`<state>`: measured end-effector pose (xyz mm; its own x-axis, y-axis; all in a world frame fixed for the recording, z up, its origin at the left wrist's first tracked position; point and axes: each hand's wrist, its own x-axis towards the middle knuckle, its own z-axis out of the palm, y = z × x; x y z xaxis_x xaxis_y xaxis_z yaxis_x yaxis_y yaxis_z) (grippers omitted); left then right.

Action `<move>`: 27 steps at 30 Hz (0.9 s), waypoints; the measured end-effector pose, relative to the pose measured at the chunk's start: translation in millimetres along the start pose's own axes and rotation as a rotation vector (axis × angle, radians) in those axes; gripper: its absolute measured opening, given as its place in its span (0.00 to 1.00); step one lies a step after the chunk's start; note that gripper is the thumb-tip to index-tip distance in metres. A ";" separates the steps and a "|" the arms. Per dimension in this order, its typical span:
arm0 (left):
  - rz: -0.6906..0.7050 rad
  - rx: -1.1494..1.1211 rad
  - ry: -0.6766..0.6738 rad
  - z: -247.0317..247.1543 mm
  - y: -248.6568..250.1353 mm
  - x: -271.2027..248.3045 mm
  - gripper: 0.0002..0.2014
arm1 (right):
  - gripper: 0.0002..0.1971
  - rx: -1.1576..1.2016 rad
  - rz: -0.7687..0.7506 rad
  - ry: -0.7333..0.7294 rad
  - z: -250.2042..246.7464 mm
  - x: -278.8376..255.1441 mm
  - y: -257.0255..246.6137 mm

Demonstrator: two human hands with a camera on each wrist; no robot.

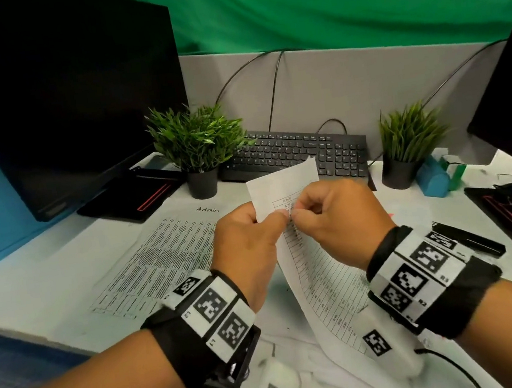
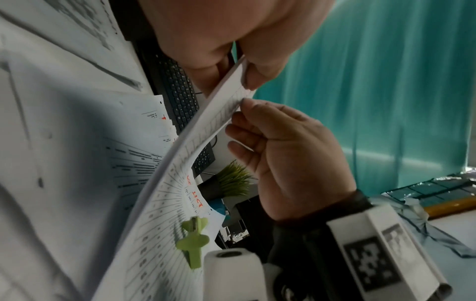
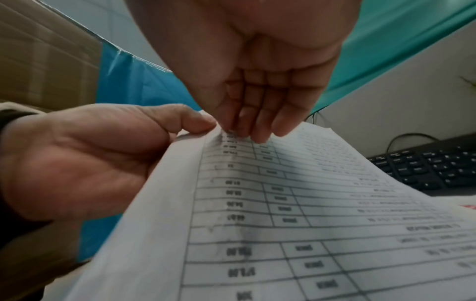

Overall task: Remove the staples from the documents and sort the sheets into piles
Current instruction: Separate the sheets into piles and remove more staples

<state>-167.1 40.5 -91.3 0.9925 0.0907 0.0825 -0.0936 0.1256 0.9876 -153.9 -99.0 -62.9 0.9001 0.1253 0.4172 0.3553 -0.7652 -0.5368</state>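
A stapled document (image 1: 320, 282) printed with a table is held up over the desk, its top end curling toward the keyboard. My left hand (image 1: 278, 215) pinches its left edge between thumb and fingers. My right hand (image 1: 298, 217), fingers curled, pinches the sheet right beside the left thumb. The left wrist view shows the left hand (image 2: 242, 73) and right hand (image 2: 239, 114) meeting on the paper's (image 2: 165, 203) edge. From the right wrist, the right fingertips (image 3: 247, 132) press the sheet (image 3: 283, 203) next to the left thumb (image 3: 206, 124). No staple is visible.
A printed sheet (image 1: 159, 260) marked "Admin" lies on the desk at left. Behind are a black keyboard (image 1: 295, 153), two potted plants (image 1: 197, 143) (image 1: 409, 139) and monitors (image 1: 59, 98) on both sides. A green plastic tool (image 2: 194, 242) lies on papers below.
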 end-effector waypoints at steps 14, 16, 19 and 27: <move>0.184 0.336 0.108 8.4 -2.0 10.4 0.03 | 0.08 0.614 0.323 -0.193 -15.5 3.8 8.1; 0.146 0.340 0.094 3.8 -3.1 17.2 0.09 | 0.06 0.621 0.330 -0.209 -20.3 3.1 10.1; 0.147 0.382 0.071 -3.9 2.8 24.3 0.30 | 0.03 0.575 0.307 -0.222 -24.5 1.4 14.0; 0.515 0.859 -0.266 -11.6 32.0 11.0 0.10 | 0.06 0.547 0.264 -0.251 -30.5 -2.0 17.1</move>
<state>-160.0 57.0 -60.4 0.8436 -0.3001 0.4454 -0.5268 -0.6234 0.5778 -157.4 -131.5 -50.6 0.9826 0.1712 0.0721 0.1315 -0.3670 -0.9209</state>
